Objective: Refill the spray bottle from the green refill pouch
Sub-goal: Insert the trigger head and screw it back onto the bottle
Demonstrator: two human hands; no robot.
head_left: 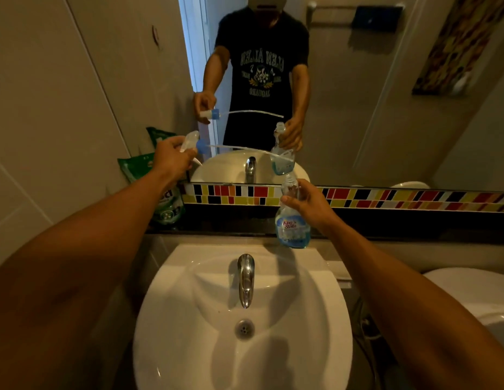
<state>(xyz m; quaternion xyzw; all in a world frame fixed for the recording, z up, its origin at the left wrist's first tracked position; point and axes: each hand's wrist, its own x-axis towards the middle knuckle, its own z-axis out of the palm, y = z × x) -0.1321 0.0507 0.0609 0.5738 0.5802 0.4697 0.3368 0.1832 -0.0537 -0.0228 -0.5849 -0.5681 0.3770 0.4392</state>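
Note:
My right hand [310, 205] grips the neck of the clear spray bottle [291, 225], which holds a little blue liquid and hangs above the sink's back edge with its mouth uncapped. My left hand [172, 157] holds the removed spray head [193, 143], white trigger with a blue collar, its thin dip tube [245, 150] stretching right toward the bottle. The green refill pouch [149, 175] stands against the left wall on the dark ledge, partly hidden behind my left forearm.
A white sink [166, 319] with a chrome tap [246, 277] lies below my hands. The mirror [357, 94] above a strip of coloured tiles [400, 199] reflects a person. A white toilet [475, 294] sits at the right.

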